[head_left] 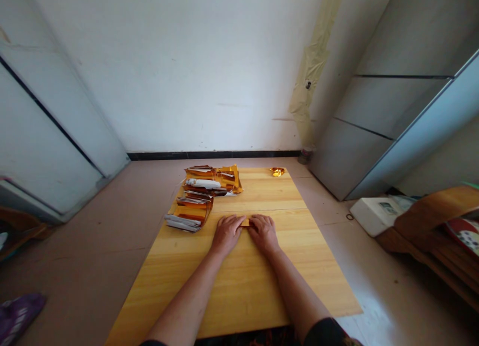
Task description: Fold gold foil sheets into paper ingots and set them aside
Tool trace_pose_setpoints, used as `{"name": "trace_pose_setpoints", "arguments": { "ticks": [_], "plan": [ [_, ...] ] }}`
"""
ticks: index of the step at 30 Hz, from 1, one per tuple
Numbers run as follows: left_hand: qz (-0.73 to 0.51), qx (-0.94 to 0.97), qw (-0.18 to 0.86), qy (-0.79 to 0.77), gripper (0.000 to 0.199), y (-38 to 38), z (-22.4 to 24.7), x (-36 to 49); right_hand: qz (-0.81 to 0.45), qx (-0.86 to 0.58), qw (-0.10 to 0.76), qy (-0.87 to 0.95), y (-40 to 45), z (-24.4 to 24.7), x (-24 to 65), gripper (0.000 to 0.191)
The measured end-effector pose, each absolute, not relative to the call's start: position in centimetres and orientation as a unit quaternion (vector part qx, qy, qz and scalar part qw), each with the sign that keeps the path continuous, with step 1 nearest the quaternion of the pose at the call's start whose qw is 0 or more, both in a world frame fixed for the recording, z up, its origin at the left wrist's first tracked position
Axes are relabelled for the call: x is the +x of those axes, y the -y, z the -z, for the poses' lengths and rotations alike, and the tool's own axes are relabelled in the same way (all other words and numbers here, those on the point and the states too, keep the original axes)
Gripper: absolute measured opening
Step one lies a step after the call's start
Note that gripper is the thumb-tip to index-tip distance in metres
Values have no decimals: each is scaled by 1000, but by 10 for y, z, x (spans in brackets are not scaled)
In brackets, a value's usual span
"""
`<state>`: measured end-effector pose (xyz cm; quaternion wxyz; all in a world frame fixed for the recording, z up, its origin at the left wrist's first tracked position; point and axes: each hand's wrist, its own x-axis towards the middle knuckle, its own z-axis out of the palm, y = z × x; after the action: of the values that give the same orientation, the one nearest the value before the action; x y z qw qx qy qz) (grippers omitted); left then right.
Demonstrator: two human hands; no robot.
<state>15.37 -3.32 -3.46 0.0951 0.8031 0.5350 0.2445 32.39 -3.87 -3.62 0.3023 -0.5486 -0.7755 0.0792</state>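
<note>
My left hand (226, 235) and my right hand (265, 234) rest on the wooden table (239, 281), close together with fingers curled down. Between them shows a small strip of shiny amber film (245, 223); each hand grips one end of it, and the fingers cover most of the piece. To the left of my left hand lies a bundle of amber film and whitish folded sheets (190, 214). Behind it is a second similar bundle (211, 180), partly spread open toward the right.
A crumpled piece of gold foil (277, 172) sits at the table's far right corner. Beyond the table are a white wall (194, 77) and a grey refrigerator (374, 101). At the right stand a white box (374, 215) and wooden furniture (422, 241). A purple shoe (22, 313) is at lower left.
</note>
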Motion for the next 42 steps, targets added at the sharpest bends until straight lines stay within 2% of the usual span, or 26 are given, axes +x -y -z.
{"name": "trace_pose_setpoints", "arguments": {
  "ticks": [18,28,35,39,42],
  "plan": [
    [-245,797,92,-544,46,34,32,154,-76,-558,299,771,41,30,322,27],
    [-248,802,83,-537,44,35,32,154,-67,-585,289,755,39,30,316,21],
    [-324,783,116,-518,53,32,38,151,-29,-609,292,737,37,33,310,13],
    [-436,672,149,-580,36,34,44,155,-48,-644,315,695,33,34,308,18],
    [-478,604,216,-600,21,38,44,166,-65,-661,342,664,31,34,304,20]
  ]
}}
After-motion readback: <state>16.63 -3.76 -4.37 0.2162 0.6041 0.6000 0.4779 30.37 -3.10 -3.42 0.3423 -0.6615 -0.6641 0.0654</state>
